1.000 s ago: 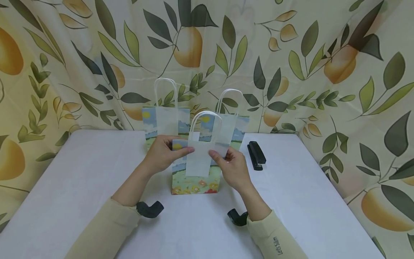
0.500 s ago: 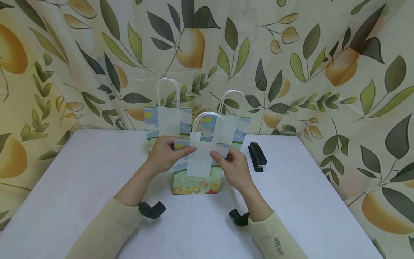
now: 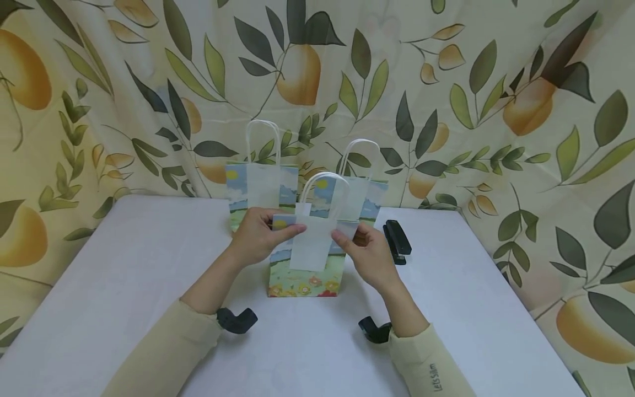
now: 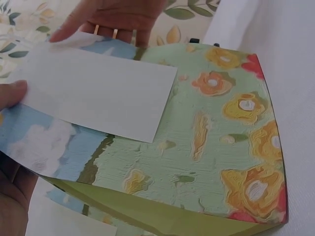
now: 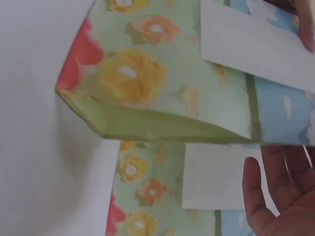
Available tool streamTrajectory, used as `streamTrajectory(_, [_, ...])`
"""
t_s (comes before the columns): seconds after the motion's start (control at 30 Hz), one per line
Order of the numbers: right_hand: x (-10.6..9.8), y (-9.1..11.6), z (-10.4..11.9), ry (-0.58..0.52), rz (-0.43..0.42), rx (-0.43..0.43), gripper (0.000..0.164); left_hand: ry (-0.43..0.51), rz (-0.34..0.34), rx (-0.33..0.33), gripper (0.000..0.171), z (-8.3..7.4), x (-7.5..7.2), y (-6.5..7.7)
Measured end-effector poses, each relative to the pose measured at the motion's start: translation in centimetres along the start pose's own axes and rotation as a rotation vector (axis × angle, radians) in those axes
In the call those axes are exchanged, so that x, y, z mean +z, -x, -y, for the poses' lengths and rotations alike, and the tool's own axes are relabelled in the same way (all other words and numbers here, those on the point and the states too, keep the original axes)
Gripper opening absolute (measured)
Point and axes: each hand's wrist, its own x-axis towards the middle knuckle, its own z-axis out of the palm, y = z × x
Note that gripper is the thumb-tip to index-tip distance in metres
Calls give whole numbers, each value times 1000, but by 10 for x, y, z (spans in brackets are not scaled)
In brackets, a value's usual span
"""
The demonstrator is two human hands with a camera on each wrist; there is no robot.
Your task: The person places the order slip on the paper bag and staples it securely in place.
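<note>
Both my hands hold a small paper gift bag (image 3: 305, 281) by its upper corners, over the middle of the table. It has a sky-and-flower print, white handles (image 3: 322, 175) and a white paper panel (image 3: 310, 251) on its front. My left hand (image 3: 256, 237) pinches the left corner, thumb on the panel's edge and fingers behind. My right hand (image 3: 368, 253) has its thumb by the panel's right edge and its fingers behind the right corner. Several of its fingers (image 5: 280, 182) show below the bag's side in the right wrist view. The bag's inside is hidden.
Two matching bags, one at back left (image 3: 238, 187) and one at back right (image 3: 374, 198), stand behind the held one. A black stapler (image 3: 397, 241) lies to the right on the white-covered table (image 3: 149, 264). A fruit-patterned cloth (image 3: 421, 49) hangs behind.
The whole head view has shifted slightly. My right thumb has slid a little to the right across the white panel towards its edge. The bag stays between my hands.
</note>
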Motion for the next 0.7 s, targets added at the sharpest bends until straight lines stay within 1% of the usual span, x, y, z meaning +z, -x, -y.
streamTrajectory(0.17, [-13,-3,1,16,-65,6,31,-24,-8,-25,12,-1,-1,0])
streamTrajectory(0.33, [-29,-6,-2,44,-148,9,37,-40,-3,-28,12,-1,-1,-2])
streamTrajectory(0.4, [-37,-7,-3,50,-187,25,39,-39,-3,-25,11,-1,-1,-2])
streamTrajectory(0.5, [-50,-11,-5,75,-264,83,44,-36,-7,-25,11,-1,0,-3])
streamTrajectory(0.63, [-71,-18,-13,131,-382,210,52,-21,-13,-41,11,-1,-1,-2])
streamTrajectory(0.7, [-81,-21,-20,158,-424,272,56,-11,-13,-51,12,-1,-1,-1])
